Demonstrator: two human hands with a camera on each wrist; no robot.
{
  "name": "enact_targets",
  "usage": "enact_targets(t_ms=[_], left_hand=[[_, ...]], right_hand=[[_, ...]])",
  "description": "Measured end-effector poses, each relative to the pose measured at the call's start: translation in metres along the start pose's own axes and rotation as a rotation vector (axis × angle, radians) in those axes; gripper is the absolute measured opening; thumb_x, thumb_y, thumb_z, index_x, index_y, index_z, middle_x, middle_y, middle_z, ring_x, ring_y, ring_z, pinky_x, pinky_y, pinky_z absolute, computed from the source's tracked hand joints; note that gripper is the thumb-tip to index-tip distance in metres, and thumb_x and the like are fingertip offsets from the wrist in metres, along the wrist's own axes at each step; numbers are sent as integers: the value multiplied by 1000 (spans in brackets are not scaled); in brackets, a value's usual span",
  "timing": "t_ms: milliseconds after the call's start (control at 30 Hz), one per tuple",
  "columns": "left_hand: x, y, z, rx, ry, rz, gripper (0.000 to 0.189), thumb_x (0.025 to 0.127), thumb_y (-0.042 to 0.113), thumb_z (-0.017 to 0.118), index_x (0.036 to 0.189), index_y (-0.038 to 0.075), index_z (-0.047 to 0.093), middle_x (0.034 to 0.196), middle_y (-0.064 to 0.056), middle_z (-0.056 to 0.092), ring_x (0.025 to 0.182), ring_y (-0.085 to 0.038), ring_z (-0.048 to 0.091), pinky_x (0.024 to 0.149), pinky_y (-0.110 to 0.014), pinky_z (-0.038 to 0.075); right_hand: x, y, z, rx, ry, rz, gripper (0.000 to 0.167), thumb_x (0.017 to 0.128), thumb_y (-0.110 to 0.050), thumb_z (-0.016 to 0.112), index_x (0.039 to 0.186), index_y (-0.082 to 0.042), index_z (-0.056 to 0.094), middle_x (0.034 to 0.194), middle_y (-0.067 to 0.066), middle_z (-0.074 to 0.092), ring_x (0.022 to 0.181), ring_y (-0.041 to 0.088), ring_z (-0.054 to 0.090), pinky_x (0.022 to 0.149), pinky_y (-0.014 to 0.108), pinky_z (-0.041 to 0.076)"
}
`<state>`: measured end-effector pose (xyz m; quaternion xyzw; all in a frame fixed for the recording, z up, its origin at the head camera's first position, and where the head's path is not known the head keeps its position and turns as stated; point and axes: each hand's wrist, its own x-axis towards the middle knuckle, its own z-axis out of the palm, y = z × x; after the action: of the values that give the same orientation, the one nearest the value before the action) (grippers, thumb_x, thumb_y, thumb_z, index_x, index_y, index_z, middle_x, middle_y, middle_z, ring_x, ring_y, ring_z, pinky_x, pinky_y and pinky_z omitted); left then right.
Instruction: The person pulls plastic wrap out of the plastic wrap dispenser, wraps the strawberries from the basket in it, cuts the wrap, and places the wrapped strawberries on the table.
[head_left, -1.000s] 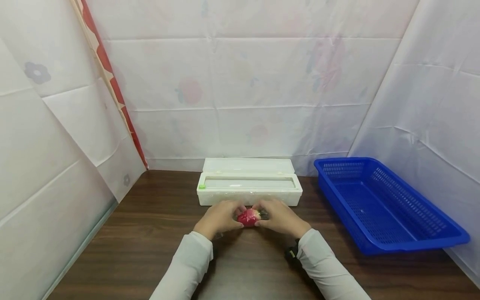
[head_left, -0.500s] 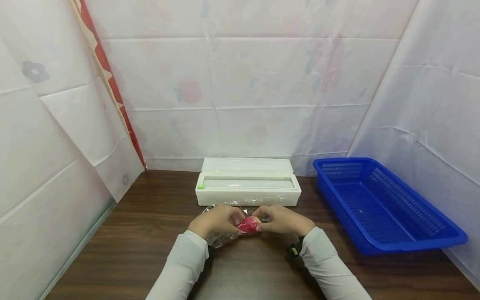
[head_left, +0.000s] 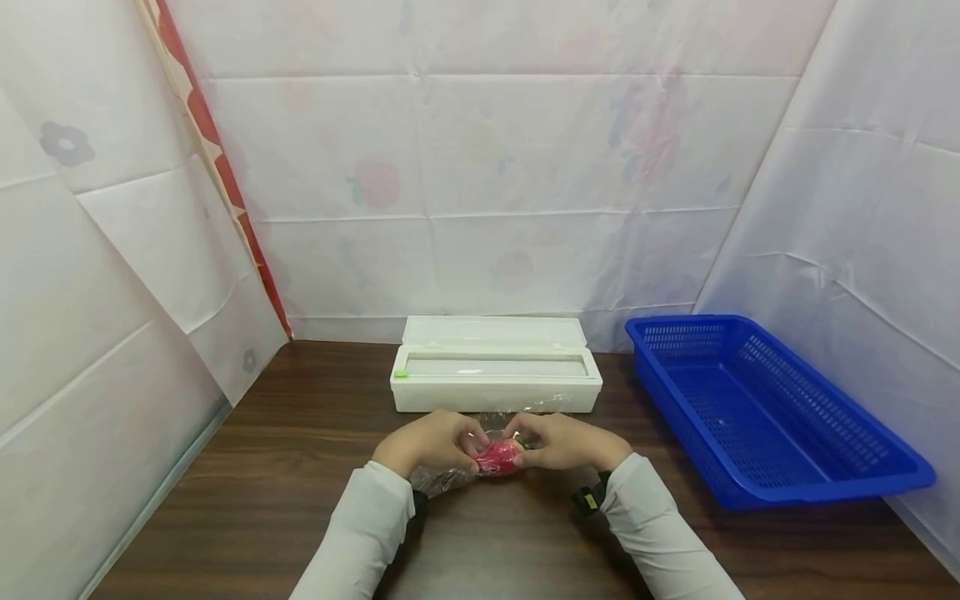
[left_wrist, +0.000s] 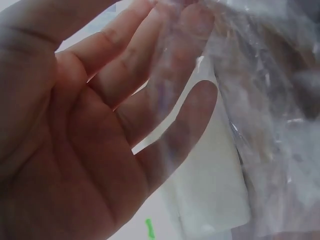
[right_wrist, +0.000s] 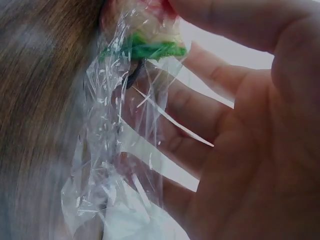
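A red strawberry-like fruit (head_left: 498, 457) sits between my hands, in front of the white box, with clear plastic film (head_left: 442, 481) around it. My left hand (head_left: 435, 442) holds its left side with fingertips and thumb. On the other side my right hand (head_left: 573, 442) pinches the pale end. The right wrist view shows that cream end of the fruit (right_wrist: 150, 27), a green leafy ring and a dark stem, with crumpled film (right_wrist: 100, 200) trailing from it. Film also crosses the fingers of my left hand (left_wrist: 95, 130) in the left wrist view, where the fruit is not visible.
Behind the hands stands a long white wrap dispenser box (head_left: 495, 396) with its lid raised and a green slider (head_left: 401, 374). A blue perforated basket (head_left: 738, 492) occupies the right side of the brown wooden table (head_left: 300, 467). White patterned sheets surround the table.
Both hands have brought the fruit slightly toward me, away from the box. The film spread out on the left half a second ago is now drawn in closer.
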<state>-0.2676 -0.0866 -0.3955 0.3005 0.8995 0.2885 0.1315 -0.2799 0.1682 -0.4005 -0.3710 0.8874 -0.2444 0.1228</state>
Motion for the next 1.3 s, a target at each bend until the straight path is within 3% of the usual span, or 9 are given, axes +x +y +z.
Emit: enact_targets(t_ms=[167, 333, 467, 633, 700, 833, 967, 1100, 1300], left_hand=[[-1, -1, -1, -7, -1, -3, 23, 81, 7, 83, 102, 16, 74, 82, 9, 69, 78, -8, 64, 77, -38, 54], [-2, -2, -2, -10, 2, 7, 25, 83, 9, 82, 106, 17, 74, 85, 6, 71, 81, -8, 65, 79, -39, 54], [-3, -3, -3, -11, -8, 14, 28, 84, 9, 80, 110, 17, 73, 86, 6, 71, 81, -8, 65, 80, -38, 53], [-2, -5, -2, -28, -14, 10, 28, 86, 9, 79, 112, 18, 73, 88, 5, 72, 82, -8, 66, 81, -40, 54], [-2, -5, -1, -27, -7, 5, 27, 87, 8, 78, 112, 18, 73, 89, 4, 72, 83, -10, 66, 81, -40, 54], [-2, -6, 0, 15, 22, -7, 25, 90, 7, 74, 111, 19, 74, 92, 3, 72, 85, -12, 65, 81, -41, 54], [-2, -6, 0, 56, 36, -13, 23, 91, 7, 72, 111, 19, 75, 92, 3, 70, 85, -13, 63, 81, -42, 53], [-3, -4, -1, 45, 25, -27, 21, 92, 8, 72, 110, 18, 75, 90, 3, 71, 82, -12, 63, 81, -42, 53], [-4, 0, -3, 7, -10, -57, 19, 92, 8, 72, 109, 16, 75, 95, 2, 72, 89, -13, 65, 87, -44, 53]], right_hand=[[1, 0, 0, -1, -8, 3, 25, 100, -41, 61, 120, -27, 66, 110, -14, 66, 103, 10, 62, 89, 36, 50], [3, 2, 0, -52, 19, -71, 26, 103, -32, 58, 121, -17, 70, 116, -5, 65, 109, 15, 59, 94, 36, 48], [5, 3, 0, -19, 36, -130, 27, 102, -23, 61, 124, -8, 66, 122, 3, 64, 116, 19, 57, 100, 39, 46], [7, 1, 0, 53, 44, -188, 21, 100, -14, 62, 121, -8, 63, 119, 3, 68, 114, 17, 60, 98, 43, 49], [7, 0, 0, 30, 61, -198, 18, 100, -13, 62, 118, -9, 65, 115, 1, 69, 111, 15, 61, 96, 42, 49], [6, 0, 2, -12, 87, -158, 20, 101, -17, 61, 119, -11, 66, 114, -2, 69, 108, 12, 61, 93, 37, 50], [6, 2, 4, 11, 80, -109, 27, 98, -28, 67, 122, -14, 66, 115, -5, 69, 108, 12, 61, 93, 35, 50], [5, 2, 3, 45, 62, -73, 33, 94, -33, 72, 122, -17, 65, 113, -8, 69, 104, 11, 61, 91, 35, 50], [2, -1, 1, 25, 40, -44, 30, 96, -34, 69, 123, -21, 66, 108, -12, 67, 93, 10, 59, 83, 32, 49]])
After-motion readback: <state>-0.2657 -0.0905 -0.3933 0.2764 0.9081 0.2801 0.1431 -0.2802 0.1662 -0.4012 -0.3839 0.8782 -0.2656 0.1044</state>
